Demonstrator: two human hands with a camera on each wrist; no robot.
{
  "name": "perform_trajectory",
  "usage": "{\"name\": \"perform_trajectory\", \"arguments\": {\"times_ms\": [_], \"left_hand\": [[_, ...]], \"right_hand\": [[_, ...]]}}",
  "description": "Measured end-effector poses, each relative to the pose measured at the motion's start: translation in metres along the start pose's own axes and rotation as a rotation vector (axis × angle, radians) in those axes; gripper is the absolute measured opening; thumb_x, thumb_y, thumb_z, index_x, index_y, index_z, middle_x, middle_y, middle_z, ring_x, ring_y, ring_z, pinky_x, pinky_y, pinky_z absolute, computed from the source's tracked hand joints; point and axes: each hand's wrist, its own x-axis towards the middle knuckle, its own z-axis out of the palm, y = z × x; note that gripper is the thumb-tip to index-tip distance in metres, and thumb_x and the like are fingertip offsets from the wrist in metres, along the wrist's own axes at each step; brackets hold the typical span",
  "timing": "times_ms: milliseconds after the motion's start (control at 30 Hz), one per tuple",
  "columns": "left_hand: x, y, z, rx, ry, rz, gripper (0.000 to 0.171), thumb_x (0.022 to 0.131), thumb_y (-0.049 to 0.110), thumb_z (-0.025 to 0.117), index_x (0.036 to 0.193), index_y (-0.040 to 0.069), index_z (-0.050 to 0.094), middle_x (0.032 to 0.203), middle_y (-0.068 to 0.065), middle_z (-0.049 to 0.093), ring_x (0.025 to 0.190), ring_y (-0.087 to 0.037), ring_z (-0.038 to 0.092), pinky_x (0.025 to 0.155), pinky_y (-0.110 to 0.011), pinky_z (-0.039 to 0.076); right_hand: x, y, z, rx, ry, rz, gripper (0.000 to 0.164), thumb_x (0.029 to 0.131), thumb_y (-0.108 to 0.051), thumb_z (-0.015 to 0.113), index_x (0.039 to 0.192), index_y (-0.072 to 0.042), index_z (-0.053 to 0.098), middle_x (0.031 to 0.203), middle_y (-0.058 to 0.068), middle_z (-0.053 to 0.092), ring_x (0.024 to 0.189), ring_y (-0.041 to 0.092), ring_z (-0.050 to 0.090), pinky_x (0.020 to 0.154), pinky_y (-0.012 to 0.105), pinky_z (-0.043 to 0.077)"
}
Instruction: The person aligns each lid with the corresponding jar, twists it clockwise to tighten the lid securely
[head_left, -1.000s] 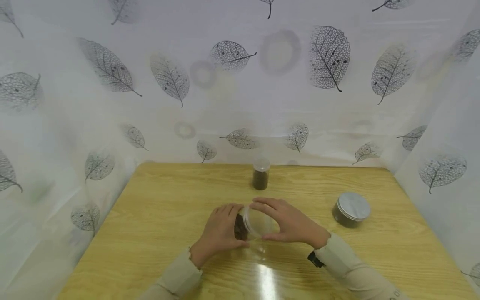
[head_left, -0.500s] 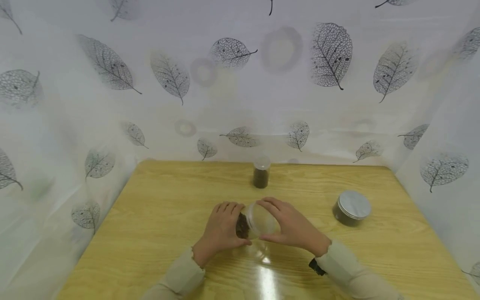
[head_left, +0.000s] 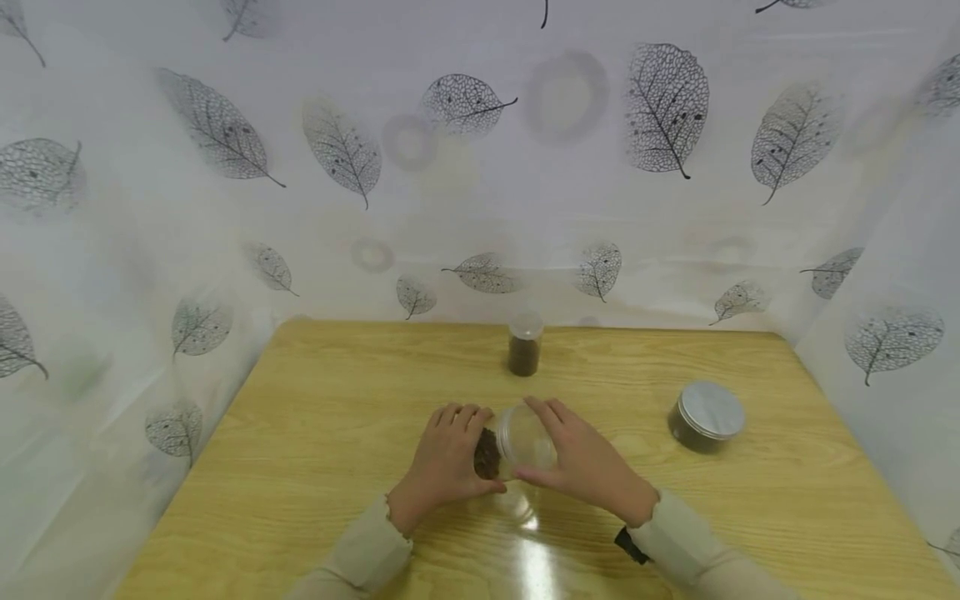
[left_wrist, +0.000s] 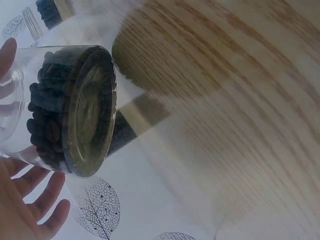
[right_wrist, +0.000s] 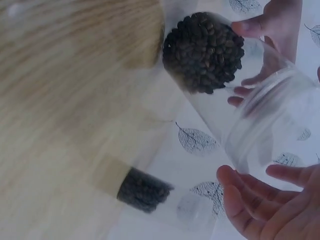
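A clear jar with dark coffee beans in its lower part is between my two hands above the wooden table. My left hand grips its body from the left, thumb on the near side and fingers on the far side. On the right, my right hand holds the clear lid at the ribbed mouth end, thumb near and fingers far. The left wrist view shows the jar's round base and the beans behind the wall. In the right wrist view, the beans lie heaped at the base.
A smaller clear jar of dark grains stands behind the hands, near the back edge of the table. To the right sits a wide jar with a silver lid. A leaf-print sheet hangs around the table.
Both hands and the jar have shifted slightly to the right. My right hand's fingertips have slid back along the far side of the lid, showing more of it.
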Motion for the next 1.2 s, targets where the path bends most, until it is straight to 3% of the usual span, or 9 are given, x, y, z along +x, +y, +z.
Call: {"name": "perform_trajectory", "arguments": {"times_ms": [167,367,533,800,1200], "left_hand": [[0.0,0.0,0.0,0.0,-0.004,-0.003,0.099,0.049,0.073,0.076,0.124,0.014,0.05,0.115,-0.002,0.058,0.104,-0.022,0.055,0.093,-0.04,0.047],[0.0,-0.001,0.0,-0.035,-0.018,-0.012,0.098,0.05,0.072,0.077,0.124,0.014,0.05,0.116,-0.002,0.057,0.103,-0.021,0.055,0.092,-0.041,0.047],[0.0,-0.002,0.0,-0.046,-0.015,-0.013,0.098,0.051,0.072,0.076,0.124,0.013,0.05,0.116,-0.002,0.058,0.101,-0.021,0.055,0.091,-0.041,0.048],[-0.001,-0.002,0.0,-0.058,-0.011,-0.013,0.098,0.05,0.071,0.077,0.124,0.013,0.05,0.115,-0.002,0.058,0.101,-0.021,0.056,0.091,-0.041,0.048],[-0.002,-0.002,0.001,-0.066,-0.015,-0.017,0.098,0.05,0.071,0.078,0.124,0.014,0.05,0.116,-0.002,0.057,0.103,-0.021,0.055,0.091,-0.041,0.047]], "right_hand": [[0.004,0.01,-0.011,-0.088,-0.05,-0.149,0.098,0.067,-0.058,0.074,0.143,-0.008,0.035,0.13,0.014,0.053,0.11,0.028,0.058,0.088,0.045,0.051],[0.011,0.025,-0.019,-0.127,-0.13,-0.369,0.107,0.062,-0.044,0.083,0.148,-0.017,0.026,0.148,0.012,0.037,0.125,0.028,0.048,0.098,0.047,0.045],[0.015,0.028,-0.021,-0.13,-0.154,-0.439,0.105,0.062,-0.034,0.086,0.147,-0.019,0.027,0.148,0.011,0.038,0.122,0.027,0.051,0.098,0.046,0.045],[0.017,0.025,-0.022,-0.103,-0.161,-0.43,0.094,0.066,-0.038,0.082,0.144,-0.018,0.034,0.138,0.012,0.049,0.118,0.026,0.055,0.094,0.044,0.048],[0.014,0.019,-0.021,-0.012,-0.187,-0.254,0.091,0.071,-0.048,0.076,0.144,-0.013,0.034,0.123,0.01,0.056,0.102,0.023,0.059,0.086,0.04,0.051]]}}
